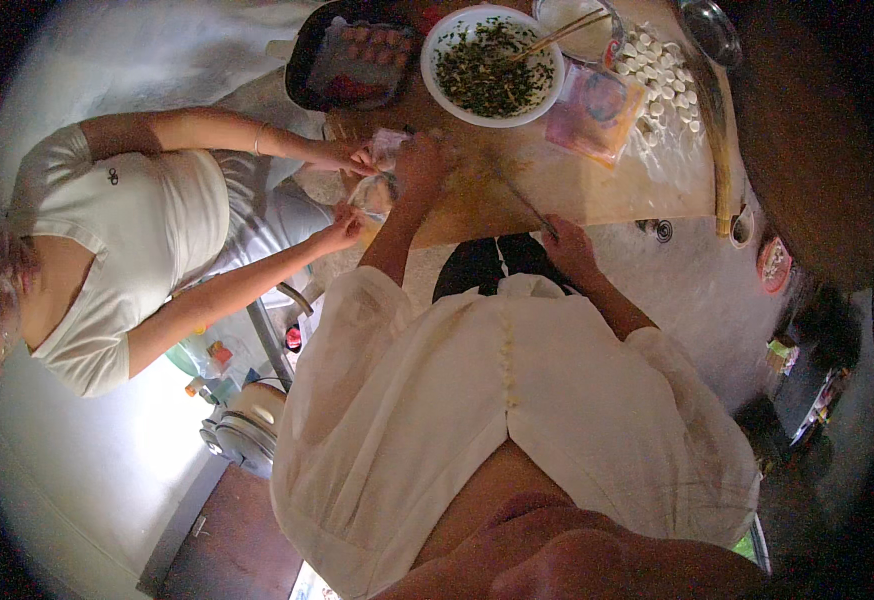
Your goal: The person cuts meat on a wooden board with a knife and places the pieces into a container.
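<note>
My right hand [570, 251] is closed on the handle of a knife [518, 193], whose blade reaches up and left over the wooden board [654, 195]. My left hand [423, 169] is over the board's left part, its fingers blurred; whether it holds anything I cannot tell. Close to its left, another person's two hands [351, 159] handle a clear plastic bag [377, 193] with something pale inside. Above the knife stands a white bowl [428, 67] of chopped green filling, with wooden chopsticks [557, 36] resting in it. A printed packet [594, 112] lies beside the bowl.
Many small dough pieces [658, 75] lie on the floured right part, near a rolling pin [722, 187]. A bowl of white contents [576, 30] stands at the back. A black tray [302, 67] holds eggs at the back left. The other person [129, 202] is at my left.
</note>
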